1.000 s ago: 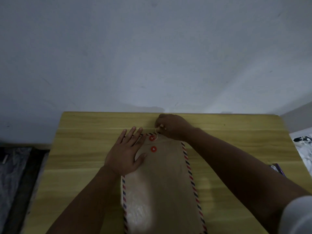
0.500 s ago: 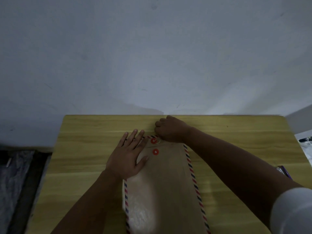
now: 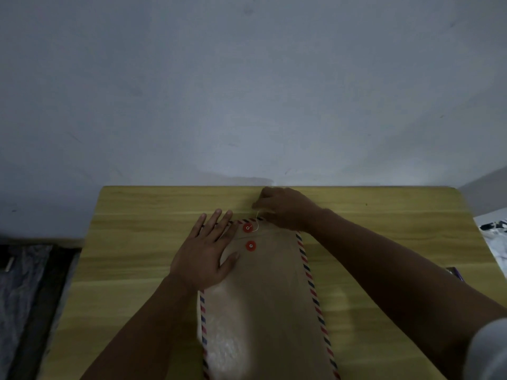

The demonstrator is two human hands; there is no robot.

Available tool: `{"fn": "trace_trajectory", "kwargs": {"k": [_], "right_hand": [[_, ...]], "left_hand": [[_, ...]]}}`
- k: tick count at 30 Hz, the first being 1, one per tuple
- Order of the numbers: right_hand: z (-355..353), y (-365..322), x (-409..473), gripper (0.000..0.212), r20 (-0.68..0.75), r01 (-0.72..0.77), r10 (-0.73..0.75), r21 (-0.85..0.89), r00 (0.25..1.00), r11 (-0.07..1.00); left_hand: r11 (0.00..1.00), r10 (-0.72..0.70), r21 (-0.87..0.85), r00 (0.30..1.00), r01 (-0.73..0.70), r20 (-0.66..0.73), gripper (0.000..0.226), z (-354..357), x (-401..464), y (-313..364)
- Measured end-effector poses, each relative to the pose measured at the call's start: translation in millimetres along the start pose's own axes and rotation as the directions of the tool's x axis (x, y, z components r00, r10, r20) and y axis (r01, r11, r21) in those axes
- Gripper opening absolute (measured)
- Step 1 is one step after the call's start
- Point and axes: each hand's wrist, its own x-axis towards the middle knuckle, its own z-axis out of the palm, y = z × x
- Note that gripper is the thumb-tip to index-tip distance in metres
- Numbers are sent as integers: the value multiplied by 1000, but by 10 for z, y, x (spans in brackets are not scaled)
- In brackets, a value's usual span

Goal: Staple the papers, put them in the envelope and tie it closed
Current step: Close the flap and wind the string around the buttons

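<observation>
- Head view: the brown envelope (image 3: 263,297) with its striped border lies flat on the wooden table (image 3: 137,242), flap end away from the person, already folded down over the body.
- Left hand (image 3: 204,253) lies flat with fingers spread on the envelope's upper left corner, pressing it to the table, as it did a second ago.
- Right hand (image 3: 285,207) has its fingers curled and pinches the thin white string (image 3: 256,222) just beyond the flap.
- Half a second ago that hand sat low, right against the upper red button (image 3: 247,227); now it has lifted away toward the far table edge, and the string shows as a short arc from the button up to the fingers.
- That pull-out looks like one pass of winding; the lower red button (image 3: 250,246) shows no string on it that I can make out.
- No papers are visible, so they are probably inside; tying is under way but not finished.
- Keeping the string taut matters next, or the loop may slip off.
</observation>
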Motion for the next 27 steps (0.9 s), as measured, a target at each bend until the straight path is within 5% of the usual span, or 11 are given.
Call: {"fn": "trace_trajectory", "kwargs": {"k": [5,10,15,18,21,27], "right_hand": [[-9,-129,111,28,150,257,-214,-387,965,886],[-98,-251,203,23,229,329,-245,-486,942,810],[24,-241,228,24,130,302,-273,-490,953,818],[7,-200,197,29,108,185,-157,-340,982,922],[-16,-161,103,23,18,63,-63,-5,998,998],[-36,-198,-56,17,20,-159,179,570,984,806]], "left_hand": [[1000,-1,-12,1000,1,-1,71,6,8,-2],[1000,0,-12,1000,0,-8,71,15,8,-4],[1000,5,-25,1000,-6,-26,71,28,6,-8],[999,7,-31,1000,-8,-26,71,27,3,-13],[999,3,-34,999,-4,-35,71,28,10,-13],[1000,-1,-18,999,0,-45,70,36,3,-4]]}}
